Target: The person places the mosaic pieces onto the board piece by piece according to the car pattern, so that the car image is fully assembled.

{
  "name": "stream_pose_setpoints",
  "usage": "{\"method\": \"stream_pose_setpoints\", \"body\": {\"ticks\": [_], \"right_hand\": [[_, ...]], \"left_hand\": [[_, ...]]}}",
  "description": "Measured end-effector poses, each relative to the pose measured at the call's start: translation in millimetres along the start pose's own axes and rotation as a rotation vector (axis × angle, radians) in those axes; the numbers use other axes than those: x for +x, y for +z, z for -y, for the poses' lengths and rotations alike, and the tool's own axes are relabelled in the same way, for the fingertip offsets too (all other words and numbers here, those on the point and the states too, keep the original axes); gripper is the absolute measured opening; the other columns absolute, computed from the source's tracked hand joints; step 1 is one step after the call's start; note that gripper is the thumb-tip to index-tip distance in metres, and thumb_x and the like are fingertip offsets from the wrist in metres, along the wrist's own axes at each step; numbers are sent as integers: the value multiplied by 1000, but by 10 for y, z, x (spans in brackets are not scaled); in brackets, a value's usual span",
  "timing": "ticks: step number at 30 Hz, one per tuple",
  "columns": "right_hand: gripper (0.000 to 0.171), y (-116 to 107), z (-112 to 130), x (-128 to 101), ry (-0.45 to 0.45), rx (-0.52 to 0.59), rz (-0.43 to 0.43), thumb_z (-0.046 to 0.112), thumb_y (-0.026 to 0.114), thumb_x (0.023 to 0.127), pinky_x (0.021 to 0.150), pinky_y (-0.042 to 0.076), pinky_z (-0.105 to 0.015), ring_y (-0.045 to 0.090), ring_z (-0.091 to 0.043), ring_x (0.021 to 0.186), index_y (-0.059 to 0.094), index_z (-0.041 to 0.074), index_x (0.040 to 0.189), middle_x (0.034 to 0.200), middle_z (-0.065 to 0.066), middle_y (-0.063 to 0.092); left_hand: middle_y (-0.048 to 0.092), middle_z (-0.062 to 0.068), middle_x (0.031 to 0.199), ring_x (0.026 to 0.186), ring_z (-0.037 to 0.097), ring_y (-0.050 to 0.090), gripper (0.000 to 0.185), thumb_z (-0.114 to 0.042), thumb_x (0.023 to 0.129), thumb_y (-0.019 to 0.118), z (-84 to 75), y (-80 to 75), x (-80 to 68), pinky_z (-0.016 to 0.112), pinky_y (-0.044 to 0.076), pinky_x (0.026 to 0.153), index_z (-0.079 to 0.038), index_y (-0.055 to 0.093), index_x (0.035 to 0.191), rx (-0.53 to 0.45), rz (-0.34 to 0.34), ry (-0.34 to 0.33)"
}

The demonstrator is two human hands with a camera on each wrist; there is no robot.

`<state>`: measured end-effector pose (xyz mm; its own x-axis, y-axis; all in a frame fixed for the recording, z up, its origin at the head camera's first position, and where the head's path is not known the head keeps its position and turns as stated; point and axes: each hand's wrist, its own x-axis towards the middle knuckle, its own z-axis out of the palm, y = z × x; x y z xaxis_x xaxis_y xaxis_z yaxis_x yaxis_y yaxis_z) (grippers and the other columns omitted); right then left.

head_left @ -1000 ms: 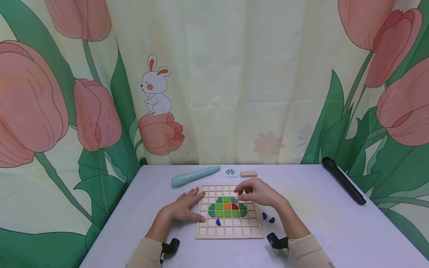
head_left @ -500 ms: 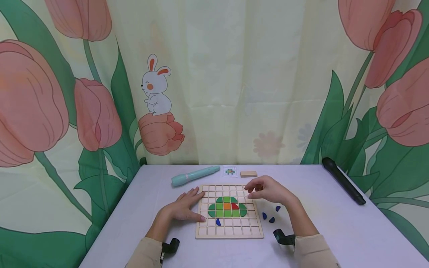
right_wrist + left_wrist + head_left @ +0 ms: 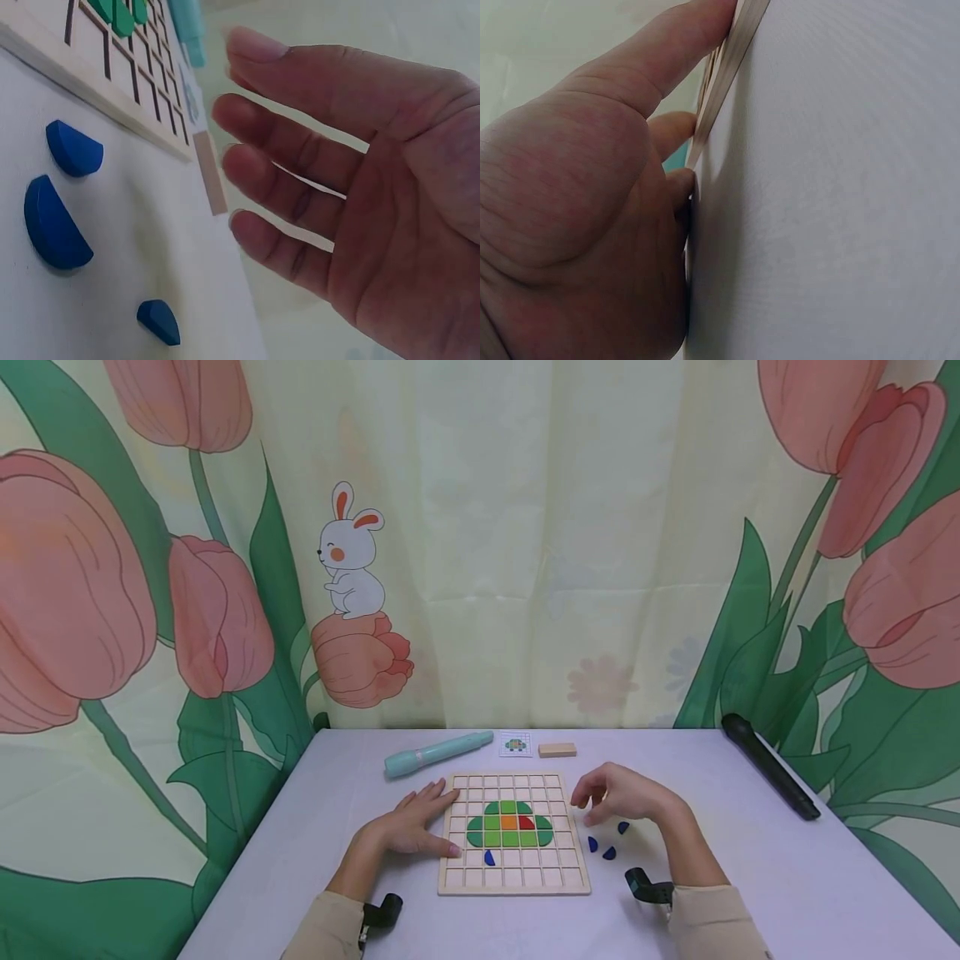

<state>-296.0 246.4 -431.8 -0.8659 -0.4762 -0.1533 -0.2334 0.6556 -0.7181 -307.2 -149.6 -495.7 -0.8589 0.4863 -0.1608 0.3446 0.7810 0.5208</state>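
Observation:
A wooden grid board (image 3: 517, 881) lies on the table, with green, orange and red pieces (image 3: 509, 823) forming a rounded shape in its middle cells. One blue quarter-round piece (image 3: 489, 857) sits in a cell below them. My left hand (image 3: 408, 820) rests spread along the board's left side, its thumb and fingertips on the edge. Just off the board's right edge hovers my right hand (image 3: 626, 793), fingers loosely bent and nothing between them. Below it on the tabletop lie three loose blue pieces, a left one (image 3: 592, 843), a lower one (image 3: 609, 853) and a right one (image 3: 159, 322).
Behind the board are a teal marker-like stick (image 3: 438, 754), a small printed pattern card (image 3: 516, 744) and a wooden block (image 3: 557, 750). A black rod (image 3: 769, 766) lies at the table's right edge. A flowered curtain (image 3: 487, 543) hangs behind the table.
My right hand has moved from over the board's upper right to beyond its right edge, uncovering the third loose blue piece. The left hand has stayed in place.

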Motion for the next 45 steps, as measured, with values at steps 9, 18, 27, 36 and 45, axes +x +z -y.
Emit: {"method": "stream_pose_setpoints", "body": {"ticks": [9,18,27,36,45], "right_hand": [[17,14,-75,-33,34,-13,74,3,86,81,66,47,-31,57,-20,79,77,6,96,82,-2,66],[20,83,-187,-10,75,-38,97,2,90,76,71,45,-34,57,-20,79,76,8,89,81,-4,66],[21,128,-211,15,101,-43,102,1,91,74,67,45,-31,57,-19,76,74,8,85,78,-3,65],[22,156,-191,24,137,-58,94,4,93,73,67,44,-32,57,-19,75,74,9,85,76,-3,65],[23,195,-161,32,176,-94,77,5,93,73,66,44,-30,57,-18,73,73,9,82,74,-3,64]], "left_hand": [[14,9,176,164,31,7,108,-68,78,78,9,15,-6,57,8,132,-23,33,165,10,-11,7],[14,9,176,164,31,7,108,-69,77,78,14,15,-2,57,7,132,-24,32,165,17,-14,7],[13,8,176,164,30,7,108,-70,78,78,9,3,0,56,7,132,-25,32,165,14,-1,-9],[14,7,176,164,30,6,108,-70,77,78,9,7,3,56,7,132,-26,32,165,13,-4,-13],[14,9,176,164,31,7,108,-69,78,78,-6,15,-7,57,7,132,-24,33,165,17,-9,-6]]}}
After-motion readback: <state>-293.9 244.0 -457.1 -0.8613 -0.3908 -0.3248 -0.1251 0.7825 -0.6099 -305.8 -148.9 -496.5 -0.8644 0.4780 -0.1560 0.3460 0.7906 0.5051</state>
